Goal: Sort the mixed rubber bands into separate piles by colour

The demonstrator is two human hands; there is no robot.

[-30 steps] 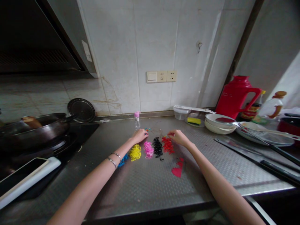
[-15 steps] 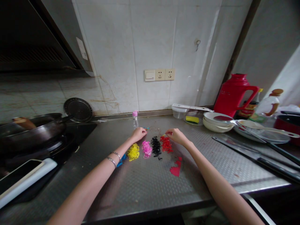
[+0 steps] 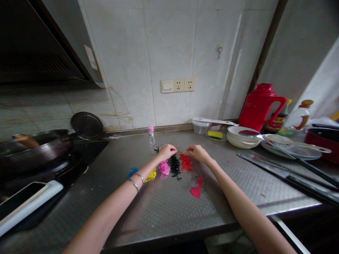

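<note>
My left hand (image 3: 168,151) is closed in a pinch just behind the black pile of small rubber bands (image 3: 175,165); what its fingertips hold is too small to make out. Closed too, my right hand (image 3: 198,153) hovers at the back of the red pile (image 3: 186,162), its fingertip contents unclear. Pink bands (image 3: 164,169) lie left of the black ones. My left forearm partly covers the yellow pile (image 3: 151,175), with the blue pile (image 3: 132,171) beyond it. A small mixed-colour heap (image 3: 157,149) shows behind my left hand.
A torn red piece (image 3: 196,188) lies in front of the red pile. A small pink-capped bottle (image 3: 151,135) stands near the wall. Bowls (image 3: 242,137), a red thermos (image 3: 258,107) and long-handled utensils occupy the right. At left are a wok (image 3: 34,144) and a phone (image 3: 22,195).
My left hand has moved right, from behind the pink pile to behind the black pile, uncovering part of the mixed heap. My right hand has stayed by the red pile. The view has shifted slightly.
</note>
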